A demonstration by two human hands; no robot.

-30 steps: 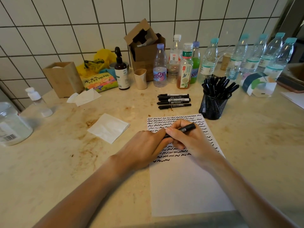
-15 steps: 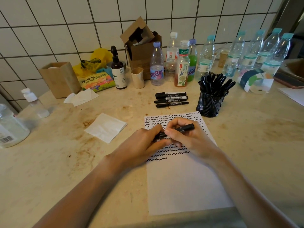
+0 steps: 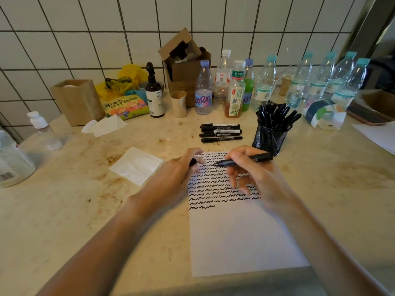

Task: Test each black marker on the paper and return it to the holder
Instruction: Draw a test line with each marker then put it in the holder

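A white sheet of paper [image 3: 241, 238] lies on the counter, its upper half covered with rows of black squiggles. Above the squiggles my right hand [image 3: 256, 178] pinches an uncapped black marker [image 3: 259, 158], tip pointing left. My left hand [image 3: 179, 171] grips the marker's black cap [image 3: 193, 162] just left of the tip, a small gap between them. A black mesh holder [image 3: 270, 139] full of black markers stands just beyond my right hand. Several more black markers [image 3: 221, 133] lie side by side on the counter behind the paper.
A folded white napkin [image 3: 136, 165] lies left of the paper. Along the tiled wall stand several bottles [image 3: 204, 88], a cardboard box [image 3: 184, 67], a pump bottle [image 3: 154, 92], a small cup [image 3: 179, 104] and a wooden box [image 3: 78, 102]. A large clear jar [image 3: 12, 163] sits at the far left.
My hands have pulled apart: the cap has come off the marker and sits in my left hand, and the bare tip now shows over the paper.
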